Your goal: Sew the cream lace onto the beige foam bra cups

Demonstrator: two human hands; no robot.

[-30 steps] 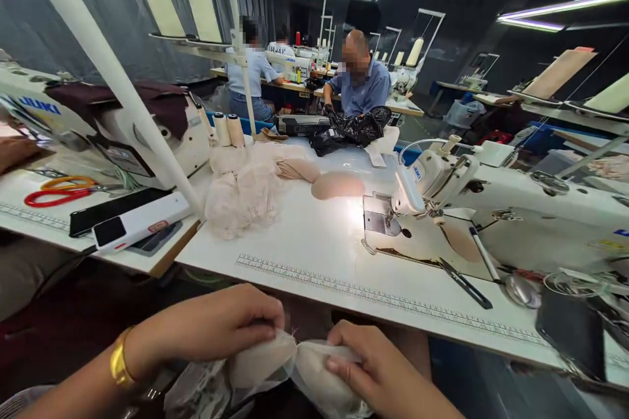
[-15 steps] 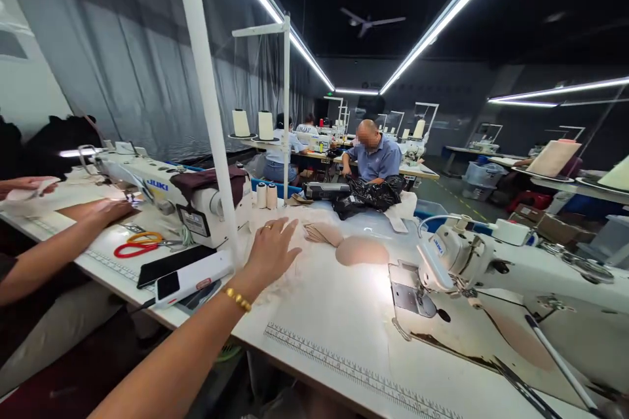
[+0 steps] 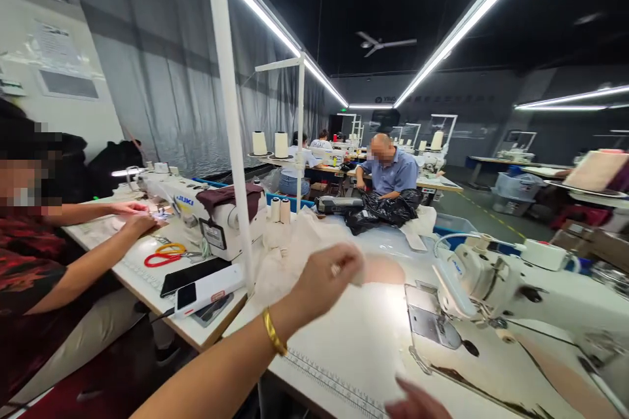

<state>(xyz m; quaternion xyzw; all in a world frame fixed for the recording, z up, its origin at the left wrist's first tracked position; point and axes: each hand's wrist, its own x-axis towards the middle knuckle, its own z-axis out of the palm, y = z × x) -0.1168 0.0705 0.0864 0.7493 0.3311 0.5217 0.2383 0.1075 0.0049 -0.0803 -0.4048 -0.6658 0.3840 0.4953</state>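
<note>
My left hand (image 3: 327, 276) is raised over the white sewing table (image 3: 354, 347), its fingers closed on a piece of pale beige fabric (image 3: 295, 252) lifted off the heap. A gold bangle circles that wrist. Only the top of my right hand (image 3: 417, 402) shows at the bottom edge, blurred, its fingers hidden. A round beige cup piece (image 3: 386, 270) lies on the table just past my left hand. My white sewing machine (image 3: 496, 285) stands to the right.
A white pole (image 3: 230, 118) rises beside my left hand. To the left, a seated person works at a Juki machine (image 3: 206, 209), with red and orange scissors (image 3: 164, 255) and phones (image 3: 206, 285) nearby. Ahead, a person in blue handles black bags (image 3: 381, 209).
Both hands were in my lap on pale fabric. The left hand then reached to the heap on the table and has now lifted a piece, while my view has tilted up.
</note>
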